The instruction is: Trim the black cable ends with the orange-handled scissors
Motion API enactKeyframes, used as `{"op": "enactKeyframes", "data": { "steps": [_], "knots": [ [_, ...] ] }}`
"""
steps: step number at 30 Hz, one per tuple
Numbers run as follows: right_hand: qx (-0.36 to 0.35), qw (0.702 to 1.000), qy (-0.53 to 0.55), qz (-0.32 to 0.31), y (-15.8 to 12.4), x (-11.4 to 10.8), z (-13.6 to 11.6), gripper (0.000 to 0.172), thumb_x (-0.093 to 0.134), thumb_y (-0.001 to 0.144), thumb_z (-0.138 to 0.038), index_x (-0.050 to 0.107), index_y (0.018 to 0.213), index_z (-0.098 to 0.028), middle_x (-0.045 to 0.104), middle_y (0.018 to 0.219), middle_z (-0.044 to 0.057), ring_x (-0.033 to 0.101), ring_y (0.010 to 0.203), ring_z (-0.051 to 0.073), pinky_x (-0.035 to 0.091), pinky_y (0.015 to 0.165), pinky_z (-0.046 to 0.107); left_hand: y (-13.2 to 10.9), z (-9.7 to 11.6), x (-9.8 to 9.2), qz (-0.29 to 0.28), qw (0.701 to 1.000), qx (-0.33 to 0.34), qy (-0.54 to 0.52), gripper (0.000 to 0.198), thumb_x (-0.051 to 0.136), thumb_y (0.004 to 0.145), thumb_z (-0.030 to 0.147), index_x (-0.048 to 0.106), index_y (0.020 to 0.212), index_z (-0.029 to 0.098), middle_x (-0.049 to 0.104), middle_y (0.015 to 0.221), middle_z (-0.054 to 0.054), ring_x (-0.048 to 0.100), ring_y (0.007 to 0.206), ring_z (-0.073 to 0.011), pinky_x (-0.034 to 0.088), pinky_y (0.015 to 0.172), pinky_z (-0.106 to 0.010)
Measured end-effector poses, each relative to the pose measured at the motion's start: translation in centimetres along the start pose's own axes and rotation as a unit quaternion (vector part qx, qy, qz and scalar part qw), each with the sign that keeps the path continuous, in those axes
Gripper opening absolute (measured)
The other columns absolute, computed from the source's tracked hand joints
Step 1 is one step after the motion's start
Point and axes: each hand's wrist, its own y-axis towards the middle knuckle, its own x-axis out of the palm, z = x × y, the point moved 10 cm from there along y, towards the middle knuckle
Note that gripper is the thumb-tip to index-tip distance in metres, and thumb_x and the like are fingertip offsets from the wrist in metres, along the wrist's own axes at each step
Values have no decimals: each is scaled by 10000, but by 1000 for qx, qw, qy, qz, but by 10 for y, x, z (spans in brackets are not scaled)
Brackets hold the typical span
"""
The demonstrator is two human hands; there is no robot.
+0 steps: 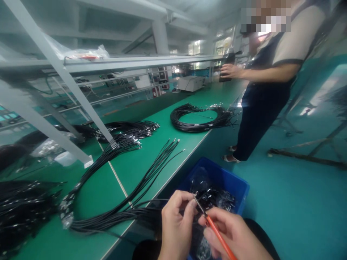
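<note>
Thumb and forefinger of my left hand (177, 218) are pinched together at a small metal cable end, mostly hidden by the fingertips. A black cable (154, 200) runs from the table to behind this hand. My right hand (230, 231) is closed round a slim tool with an orange handle (220, 238) and a thin metal shaft (200, 206). The shaft's tip meets the left fingertips; the exact kind of tool does not show. Left of my hands, a curved bundle of black cables (100, 224) with metal ends lies on the green table (94, 195).
Below my hands stands a blue bin (238, 196) with small parts in plastic bags. A coiled cable bundle (187, 124) lies farther along the table, more cables (24, 209) at left. White shelf posts (81, 101) rise from the table. A person (268, 97) stands at the right, holding a dark object.
</note>
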Motion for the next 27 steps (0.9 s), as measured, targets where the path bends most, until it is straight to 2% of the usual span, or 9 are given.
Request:
{"op": "enactKeyframes", "data": {
  "steps": [2,4,7,9,12,15,19,23,27],
  "knots": [
    [-39,998,-11,41,-4,-8,-5,156,682,648,-206,595,768,-157,582,584,-26,511,505,97,397,484,189,1,2,-1,7,1000,8,26,95,557,804,219,621,746,180,603,664,-7,582,598,-155,458,558,-233],
    [-80,990,-2,112,-10,-22,-11,201,707,620,-198,606,792,-174,616,660,-5,565,607,143,452,580,230,1,7,-1,4,998,25,51,89,562,804,219,619,747,182,612,671,-10,585,619,-160,455,577,-238],
    [-148,963,35,223,-18,-42,-28,295,737,628,-263,594,878,-200,613,695,-3,586,662,168,475,635,257,-1,18,3,-10,996,54,75,87,564,801,198,603,724,185,605,666,-2,574,612,-150,444,582,-233],
    [-182,948,61,254,-19,-47,-40,322,741,643,-303,584,909,-210,614,717,-1,585,675,161,474,639,252,-3,24,5,-19,994,69,87,94,563,798,180,590,708,187,594,666,1,568,607,-144,439,577,-227],
    [-189,943,108,252,-12,-46,-49,327,732,666,-356,576,915,-213,618,733,-3,559,605,128,461,573,228,-7,30,10,-28,990,90,108,112,550,804,171,574,697,191,577,660,1,559,589,-136,429,561,-222],
    [-182,946,129,237,-5,-44,-51,346,745,646,-374,577,894,-201,588,658,-28,517,507,102,418,475,207,-12,35,14,-15,976,136,172,125,529,815,176,564,698,198,563,652,-6,532,567,-135,405,542,-226],
    [-171,945,110,257,-2,-44,-47,315,758,618,-301,575,851,-197,562,611,-46,523,506,109,424,490,215,-20,41,17,23,948,187,258,141,509,819,169,566,695,205,562,644,-18,510,560,-146,387,547,-242],
    [-205,938,122,251,-5,-40,-47,310,731,609,-232,576,876,-206,607,680,-18,592,652,152,474,642,252,-14,33,13,6,969,135,207,139,525,816,188,567,685,202,563,643,-9,527,564,-140,398,537,-231],
    [-191,951,109,217,-6,-42,-43,346,750,614,-271,596,919,-218,641,751,8,591,686,162,468,654,265,-3,19,3,-20,990,53,131,125,556,791,191,555,666,197,565,634,13,546,567,-136,413,544,-223]
  ]
}}
